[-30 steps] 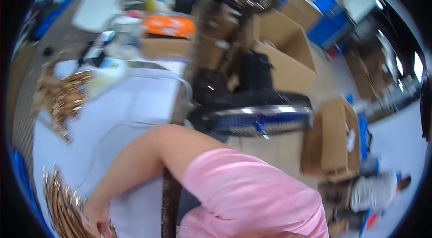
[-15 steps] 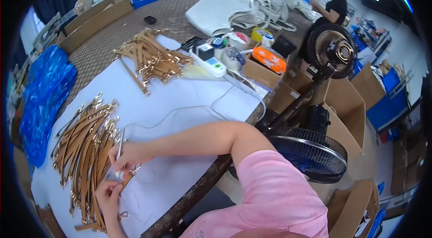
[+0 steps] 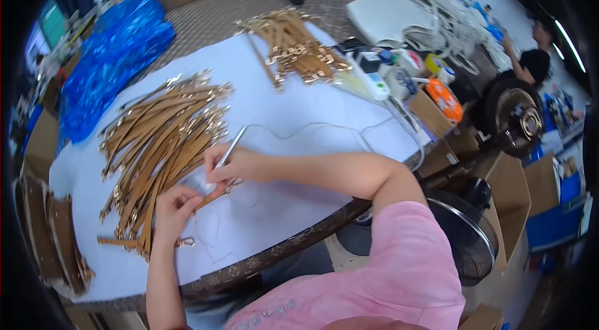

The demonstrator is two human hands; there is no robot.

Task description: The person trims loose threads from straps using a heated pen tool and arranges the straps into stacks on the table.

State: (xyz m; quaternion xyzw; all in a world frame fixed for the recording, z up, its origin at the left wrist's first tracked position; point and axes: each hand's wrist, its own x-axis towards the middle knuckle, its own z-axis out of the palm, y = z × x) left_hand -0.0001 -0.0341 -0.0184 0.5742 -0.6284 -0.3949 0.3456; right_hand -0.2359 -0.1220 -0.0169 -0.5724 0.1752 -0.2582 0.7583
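Note:
My right hand (image 3: 236,164) is closed around a slim silver pen-shaped tool (image 3: 236,141) with a thin white cord (image 3: 284,137) at its upper end. Its lower tip points down at a tan strap (image 3: 211,197) with metal hardware at its end. My left hand (image 3: 174,210) pinches that strap between thumb and fingers, just left of the tip. Exactly where tip and strap meet is too small to make out. Beside both hands lies a large pile of tan straps (image 3: 163,142) with gold-coloured metal clasps. Loose thread lies on the white sheet (image 3: 268,205) below the strap.
A second pile of tan straps (image 3: 293,43) lies farther back. A power strip (image 3: 375,85), tape rolls and an orange packet (image 3: 444,100) stand right of it. White bags (image 3: 393,14) lie behind. Blue plastic (image 3: 118,58) is at left, a fan (image 3: 518,116) at right. Another person (image 3: 535,64) stands beyond.
The camera view has turned, so the table and piles appear shifted right and upward. Both hands keep their hold on the tool and the strap, close together as before.

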